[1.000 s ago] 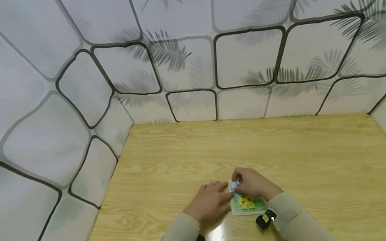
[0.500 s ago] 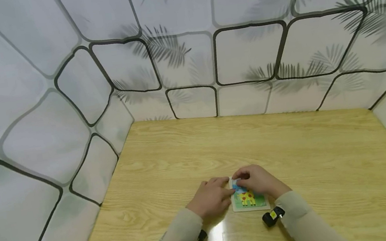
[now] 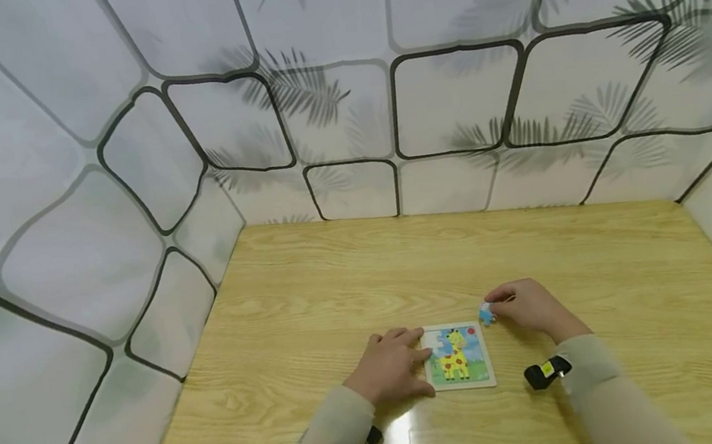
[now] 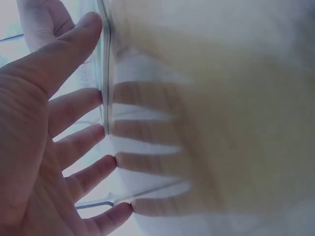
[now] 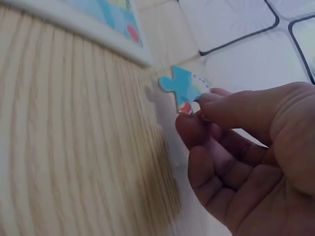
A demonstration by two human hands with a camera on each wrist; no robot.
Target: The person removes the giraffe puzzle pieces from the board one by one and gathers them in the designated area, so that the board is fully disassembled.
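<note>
A giraffe jigsaw puzzle in a pale square frame (image 3: 460,388) lies flat on the table, with a bare white gap (image 3: 435,338) at its upper left. My left hand (image 3: 388,367) rests at the left edge with fingers spread, the fingertips touching the frame and the table. To the right of the puzzle, my right hand (image 3: 531,307) pinches a blue jigsaw piece (image 5: 183,87) between thumb and index finger. The piece, with its rounded knob and a small red patch, is held tilted just above the wood in the right wrist view.
The wood-grain table (image 3: 337,278) stretches out around the puzzle. Behind it and to the left stand walls of white cloth (image 3: 340,117) with black outlines and leaf prints. Each wrist wears a small black device (image 3: 547,373).
The right hand has lifted the blue piece out of the puzzle's upper left and moved right with it, uncovering the giraffe and a white gap. The left hand stays at the frame.
</note>
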